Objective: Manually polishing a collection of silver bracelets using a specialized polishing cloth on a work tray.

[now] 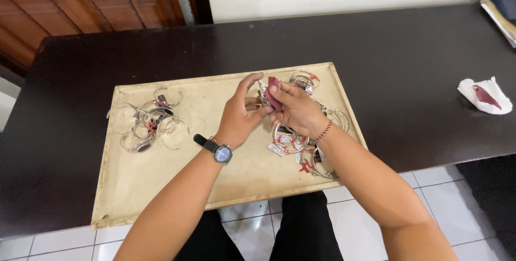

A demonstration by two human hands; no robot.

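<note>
Head view: the left hand (240,115) pinches a silver bangle (263,97) while the right hand (297,111) presses a maroon cloth (273,94) on it. One bangle heap (148,121) lies left of the fingers – another heap (298,145) waits below them, on the beige tray (177,180).

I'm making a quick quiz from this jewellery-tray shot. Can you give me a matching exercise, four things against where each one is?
Things:
1. red cloth
2. wristwatch
3. white tissue
4. loose bangle pile

Places:
A. on the dark table, right of the tray
B. on the left wrist
C. on the tray's left part
D. pinched in the right hand, above the tray

Pairs: 1-D, 2-B, 3-A, 4-C

The left hand holds a small silver piece against the cloth.
</note>
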